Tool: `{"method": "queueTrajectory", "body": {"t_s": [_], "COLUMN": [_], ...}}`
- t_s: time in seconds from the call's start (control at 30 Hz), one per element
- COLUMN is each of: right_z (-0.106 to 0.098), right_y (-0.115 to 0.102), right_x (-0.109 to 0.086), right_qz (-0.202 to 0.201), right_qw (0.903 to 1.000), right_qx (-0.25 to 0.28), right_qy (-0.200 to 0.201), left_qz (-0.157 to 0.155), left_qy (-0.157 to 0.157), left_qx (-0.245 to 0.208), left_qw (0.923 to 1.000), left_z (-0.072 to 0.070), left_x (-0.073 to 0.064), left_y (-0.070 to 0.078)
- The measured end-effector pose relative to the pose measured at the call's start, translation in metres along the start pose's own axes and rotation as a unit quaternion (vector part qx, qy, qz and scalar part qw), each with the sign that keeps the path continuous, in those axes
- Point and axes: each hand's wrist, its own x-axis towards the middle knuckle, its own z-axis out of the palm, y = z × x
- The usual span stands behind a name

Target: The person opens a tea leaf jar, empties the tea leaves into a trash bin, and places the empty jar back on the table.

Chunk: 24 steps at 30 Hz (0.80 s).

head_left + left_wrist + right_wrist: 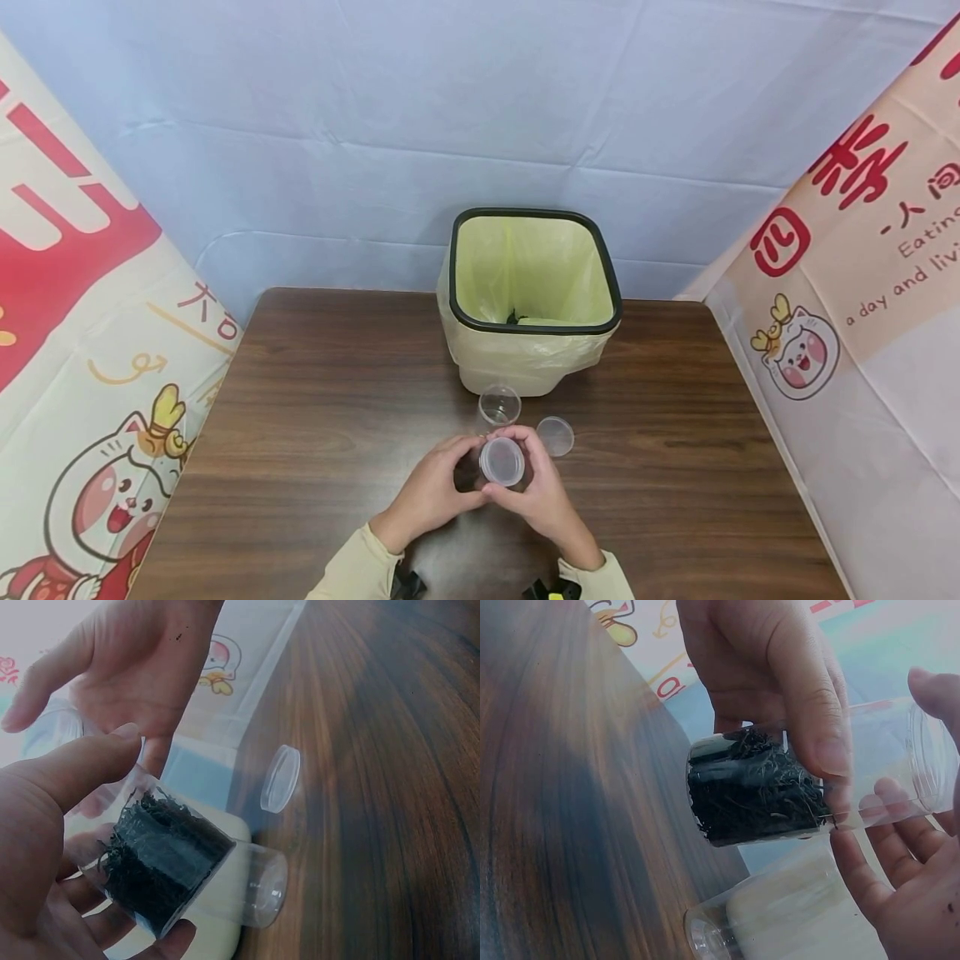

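A clear plastic jar (pixel 765 787), its lower part filled with dark, dry shreds like tea leaves, is between my two hands over the table. My left hand (pixel 431 496) grips the jar's body with thumb and fingers. Around the jar's top curl the thumb and fingers of my right hand (pixel 538 492), at the translucent lid (pixel 502 461). Just beyond the hands stands a second clear jar (pixel 498 406) with no lid on it. To the right of that jar, a loose round lid (pixel 556 437) lies flat on the table.
A cream trash bin (pixel 517 379) with a black rim and a clear liner bag stands at the table's back edge. Something dark lies inside it. The brown wood table (pixel 330 400) is bordered by printed cloth sheets at both sides and a pale blue one behind.
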Motion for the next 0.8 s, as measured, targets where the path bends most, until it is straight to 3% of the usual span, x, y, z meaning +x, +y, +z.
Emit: {"method": "queueTrajectory", "body": {"t_s": [0.37,0.6,0.8], "right_z": [-0.0026,-0.0024,-0.0004], "right_y": [0.0022,-0.0009,-0.0017], "right_x": [-0.0004,-0.0009,0.0], "right_qz": [-0.018,-0.005,-0.019], "right_qw": [0.9993,0.9998,0.9997], "right_qx": [-0.028,-0.01,0.009], "right_qy": [-0.018,-0.018,-0.011], "left_qz": [-0.004,-0.001,-0.001], "left_qy": [-0.001,0.002,0.003], "left_qx": [-0.008,-0.005,-0.006], "left_qw": [1.0,1.0,1.0], "left_z": [-0.001,-0.0005,-0.0007], "left_x": [-0.0001,-0.0006,-0.0005], "left_y": [0.0,0.0,0.0003]}}
